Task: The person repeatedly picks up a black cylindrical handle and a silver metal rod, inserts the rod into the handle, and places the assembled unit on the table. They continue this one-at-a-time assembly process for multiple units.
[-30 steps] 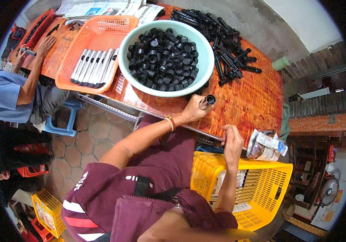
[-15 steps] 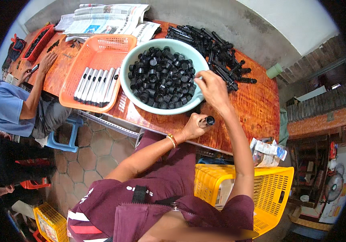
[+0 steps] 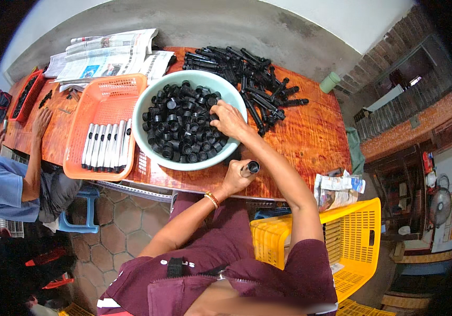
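My left hand (image 3: 231,180) is closed round a short tube (image 3: 250,168), its dark open end facing up, at the table's front edge. Reaching over the right rim of a pale green basin (image 3: 184,166), my right hand (image 3: 229,121) has its fingers pinched on a black cap (image 3: 214,116) at the edge of the heap. Many small black caps (image 3: 176,126) fill the basin. Left of it, an orange basket (image 3: 115,87) holds several silver tubes (image 3: 107,145) with black ends, laid side by side.
Black rod-like parts (image 3: 260,97) lie heaped behind and right of the basin. Newspapers (image 3: 107,55) are at the back left, a green cup (image 3: 330,82) at the far right. A yellow crate (image 3: 352,253) stands beside me. To the left sits a co-worker in blue (image 3: 10,184).
My right hand has moved from the basin's rim inward onto the caps. The left hand still holds the tube. The whole view has shifted, putting the table lower and further left.
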{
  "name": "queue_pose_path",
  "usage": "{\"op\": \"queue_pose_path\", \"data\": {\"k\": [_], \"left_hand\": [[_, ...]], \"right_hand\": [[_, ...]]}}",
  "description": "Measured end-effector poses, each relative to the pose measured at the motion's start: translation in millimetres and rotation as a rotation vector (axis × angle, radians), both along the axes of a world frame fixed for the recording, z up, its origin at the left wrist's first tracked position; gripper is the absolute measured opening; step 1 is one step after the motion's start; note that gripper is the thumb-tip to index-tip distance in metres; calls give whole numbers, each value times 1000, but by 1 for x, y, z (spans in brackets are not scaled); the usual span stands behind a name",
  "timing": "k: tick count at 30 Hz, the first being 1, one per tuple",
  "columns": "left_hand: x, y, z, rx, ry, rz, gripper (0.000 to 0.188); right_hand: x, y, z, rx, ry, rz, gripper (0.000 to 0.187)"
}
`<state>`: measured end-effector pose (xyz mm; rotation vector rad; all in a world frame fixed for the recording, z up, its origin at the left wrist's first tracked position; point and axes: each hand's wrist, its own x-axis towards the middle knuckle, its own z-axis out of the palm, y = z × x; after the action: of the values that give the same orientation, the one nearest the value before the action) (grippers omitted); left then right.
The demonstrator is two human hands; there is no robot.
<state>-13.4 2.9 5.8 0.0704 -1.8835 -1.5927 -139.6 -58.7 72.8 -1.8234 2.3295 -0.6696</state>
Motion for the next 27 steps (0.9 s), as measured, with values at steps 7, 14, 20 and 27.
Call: {"op": "queue_pose_path", "data": {"k": [7,14,20,27], "left_hand": [[5,-2,5,-11,-29,-17,18],[-16,9,-1,-71,-27,-36,13],[-18,10,2,-18,24,-82,13],[-14,6,3,-49,-44,-98,19]], "right_hand": [[6,92,76,-40,-441,55,31],[37,168,116,-28,-306,131,27],[41,176,113,-13,-173,97,27],[35,169,107,32,-115,135,27]]}}
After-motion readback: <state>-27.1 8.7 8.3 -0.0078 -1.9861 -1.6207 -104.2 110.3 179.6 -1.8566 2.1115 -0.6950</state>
